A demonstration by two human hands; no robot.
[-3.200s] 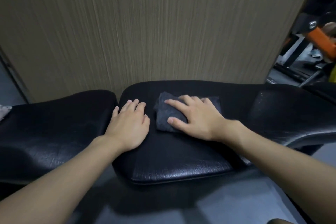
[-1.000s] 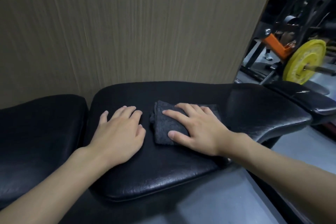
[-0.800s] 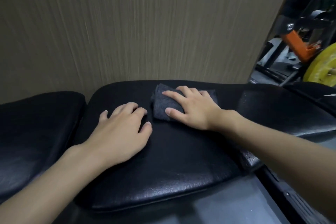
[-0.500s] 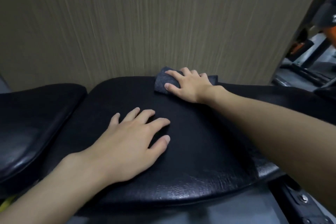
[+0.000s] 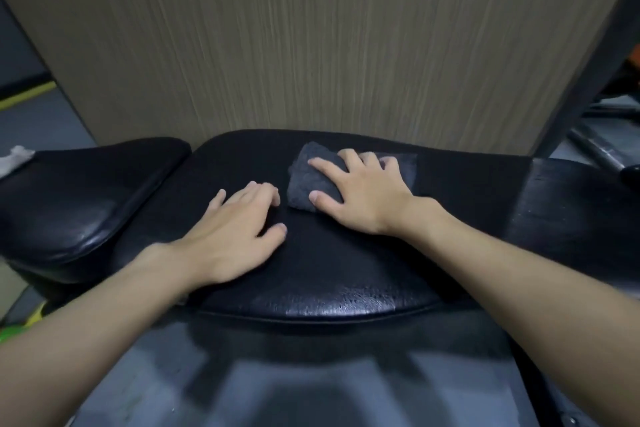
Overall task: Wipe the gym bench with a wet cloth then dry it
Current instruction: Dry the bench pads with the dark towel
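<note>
Wood-grain wall panel fills the background, upright, close behind the bench. Grey floor lies at 6 o'clock.

Gym bench: black padded top, cracked sheen along its near edge. Its long axis runs 9 to 3 o'clock across the view. A separate black pad sits at 9 o'clock, split from it by a gap. Another black section lies at 3 o'clock.

Cloth: dark grey, folded, lying flat on the bench top toward 12 o'clock, near the far edge by the wall. Long axis 9 to 3, in line with the bench. The 9 o'clock end is bare; a corner shows past the knuckles at the 3 o'clock end.

Right hand: palm down on the cloth, fingers straight and spread, pointing to about 10 o'clock, thumb along the cloth's near edge. Pressing, not gripping.

Left hand: flat on bare padding at 8 o'clock from the cloth, fingers straight and close together, pointing to 1 o'clock. Its fingertips are just beside the cloth, with a thin strip of pad between.

Pale rag at the far 9 o'clock edge; too little shows to tell more.
</note>
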